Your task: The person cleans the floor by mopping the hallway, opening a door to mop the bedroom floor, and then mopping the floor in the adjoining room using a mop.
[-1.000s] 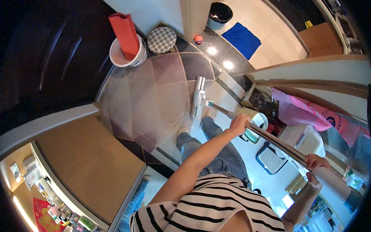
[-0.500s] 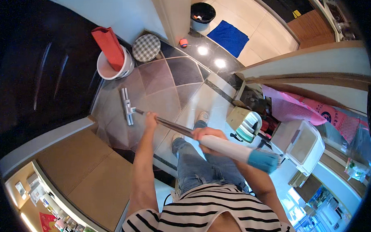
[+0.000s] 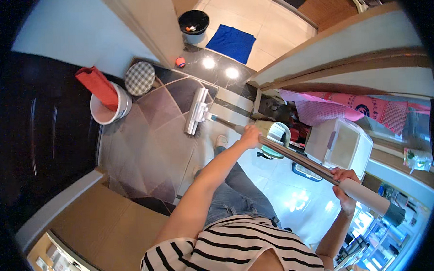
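Both hands hold a long flat-headed mop (image 3: 299, 158) with a metal pole, slanting across in front of me. My left hand (image 3: 250, 136) is closed round the lower pole, nearer the head. Further up, my right hand (image 3: 345, 188) grips the pole where a pale sleeve (image 3: 365, 196) begins; a dark teal cap finishes that end. The silvery mop head (image 3: 196, 112) lies at the edge of the dark diamond-patterned tiles (image 3: 154, 123), by the pale floor strip. Its underside is hidden. My feet stand just below it.
Against the dark door at left stands a white bucket (image 3: 125, 104) with a red cloth (image 3: 98, 87), beside a checked round stool (image 3: 139, 78). A small ball (image 3: 180, 62), black-lined bin (image 3: 194, 36) and blue mat (image 3: 231, 44) lie beyond. White plastic bins (image 3: 346, 143) line the right side.
The mop head has swept right across the dark tiles, away from the door. Both hands moved right with the pole, my right hand farther out. The view has shifted too.
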Demonstrator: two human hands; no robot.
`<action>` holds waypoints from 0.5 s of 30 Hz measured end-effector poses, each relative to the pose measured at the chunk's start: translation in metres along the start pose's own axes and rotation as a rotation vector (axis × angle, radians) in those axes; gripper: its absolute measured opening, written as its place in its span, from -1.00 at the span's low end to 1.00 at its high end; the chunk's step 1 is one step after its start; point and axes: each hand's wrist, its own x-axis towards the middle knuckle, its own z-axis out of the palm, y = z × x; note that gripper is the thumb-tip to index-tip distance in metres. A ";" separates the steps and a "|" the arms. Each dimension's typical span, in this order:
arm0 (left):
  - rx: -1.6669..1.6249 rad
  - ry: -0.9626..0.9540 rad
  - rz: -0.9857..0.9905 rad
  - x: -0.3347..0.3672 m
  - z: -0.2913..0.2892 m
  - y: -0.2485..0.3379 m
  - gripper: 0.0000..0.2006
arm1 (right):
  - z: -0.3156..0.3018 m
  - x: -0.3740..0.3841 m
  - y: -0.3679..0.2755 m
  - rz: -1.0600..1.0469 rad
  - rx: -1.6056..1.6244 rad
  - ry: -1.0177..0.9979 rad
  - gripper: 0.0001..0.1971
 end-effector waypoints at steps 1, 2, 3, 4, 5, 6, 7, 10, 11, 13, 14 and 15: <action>0.027 -0.120 0.039 0.013 0.002 0.010 -0.85 | -0.004 -0.006 0.000 0.023 -0.027 0.113 -0.74; 0.029 -0.128 0.055 0.023 0.003 0.018 -0.85 | -0.007 -0.012 0.002 0.023 -0.031 0.131 -0.74; 0.037 -0.152 0.047 0.031 0.005 0.026 -0.83 | -0.010 -0.018 0.005 0.050 -0.017 0.205 -0.73; 0.045 -0.175 0.036 0.038 0.006 0.030 -0.81 | -0.011 -0.024 0.009 0.077 -0.001 0.275 -0.72; 0.048 -0.180 0.045 0.045 0.008 0.032 -0.81 | -0.012 -0.029 0.015 0.125 0.074 0.331 -0.69; 0.046 -0.224 0.081 0.047 0.011 0.035 -0.80 | -0.013 -0.037 0.016 0.128 0.076 0.336 -0.69; 0.044 -0.267 0.116 0.048 0.013 0.037 -0.78 | -0.012 -0.045 0.017 0.193 0.117 0.413 -0.67; 0.276 -0.464 0.200 0.032 0.012 0.062 -0.81 | -0.004 -0.087 0.021 0.248 0.083 0.531 -0.63; 0.140 -0.402 0.210 0.025 0.027 0.053 -0.75 | 0.000 -0.099 0.018 0.245 0.024 0.528 -0.64; 0.076 -0.421 0.230 0.016 0.022 0.057 -0.74 | 0.008 -0.107 0.006 0.238 -0.029 0.551 -0.64; -0.003 -0.433 0.237 0.012 0.017 0.060 -0.74 | 0.010 -0.105 0.000 0.147 -0.058 0.520 -0.64; -0.051 -0.415 0.254 0.010 0.012 0.064 -0.74 | 0.010 -0.102 -0.002 0.055 -0.092 0.491 -0.65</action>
